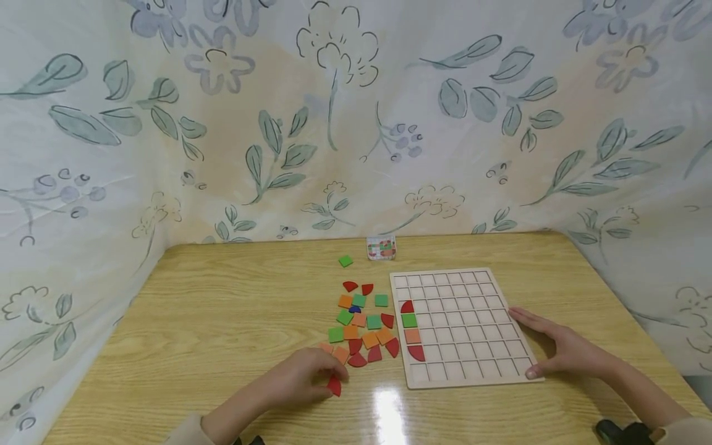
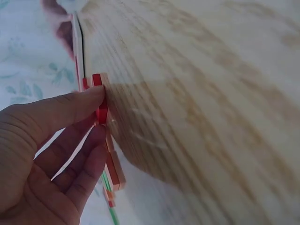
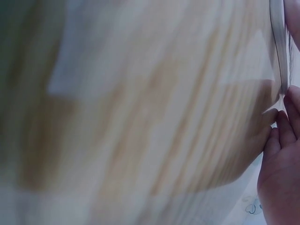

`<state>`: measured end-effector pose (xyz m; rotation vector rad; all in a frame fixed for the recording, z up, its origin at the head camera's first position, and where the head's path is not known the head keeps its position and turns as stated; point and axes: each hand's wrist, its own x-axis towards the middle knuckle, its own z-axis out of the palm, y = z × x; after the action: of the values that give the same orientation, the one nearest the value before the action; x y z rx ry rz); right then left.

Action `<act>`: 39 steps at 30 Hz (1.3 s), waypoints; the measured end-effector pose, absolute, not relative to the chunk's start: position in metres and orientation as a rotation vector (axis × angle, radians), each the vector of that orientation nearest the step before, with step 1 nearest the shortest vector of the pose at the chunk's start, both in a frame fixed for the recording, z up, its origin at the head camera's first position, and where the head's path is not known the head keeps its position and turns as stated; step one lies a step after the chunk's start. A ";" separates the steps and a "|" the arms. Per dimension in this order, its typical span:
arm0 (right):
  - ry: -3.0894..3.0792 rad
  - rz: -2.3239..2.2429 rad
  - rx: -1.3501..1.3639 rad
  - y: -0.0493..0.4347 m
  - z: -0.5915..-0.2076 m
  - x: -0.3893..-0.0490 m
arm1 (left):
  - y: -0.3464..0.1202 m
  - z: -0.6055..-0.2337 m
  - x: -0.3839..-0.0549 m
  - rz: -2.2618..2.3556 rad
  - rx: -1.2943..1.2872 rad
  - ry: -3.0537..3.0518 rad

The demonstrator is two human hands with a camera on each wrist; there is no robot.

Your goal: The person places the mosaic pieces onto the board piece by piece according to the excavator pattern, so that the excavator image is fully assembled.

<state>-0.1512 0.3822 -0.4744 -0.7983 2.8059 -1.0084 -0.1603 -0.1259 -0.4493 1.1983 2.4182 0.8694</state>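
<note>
Between thumb and fingers, my left hand [image 1: 300, 378] pinches a red quarter-circle tile [image 1: 334, 386] at the near end of the loose pieces. The left wrist view shows that red tile [image 2: 100, 101] edge-on under the thumb. A pale wooden grid board [image 1: 467, 346] lies to the right. In its leftmost column sit a red quarter circle [image 1: 408, 306], a green square [image 1: 409, 320], an orange square [image 1: 413, 336] and another red quarter circle [image 1: 416, 353]. My right hand [image 1: 559, 349] rests along the board's right edge, fingers extended and thumb at the near corner.
Loose orange squares [image 1: 370, 340], green squares [image 1: 336, 335] and red quarter circles [image 1: 375, 353] are scattered left of the board, with a small blue piece [image 1: 355, 309] among them. A green square [image 1: 345, 261] lies farther back beside a small pattern card [image 1: 381, 248]. A floral cloth [image 1: 356, 167] hangs behind the table.
</note>
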 end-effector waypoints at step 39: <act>2.805 -1.007 -0.794 0.383 -0.476 -0.151 | -0.132 -0.402 -0.196 0.942 1.108 2.580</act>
<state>-0.1510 0.3830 -0.4758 -0.7940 2.8046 -1.0069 -0.1959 -0.1323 -0.4021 1.1082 2.5796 0.9423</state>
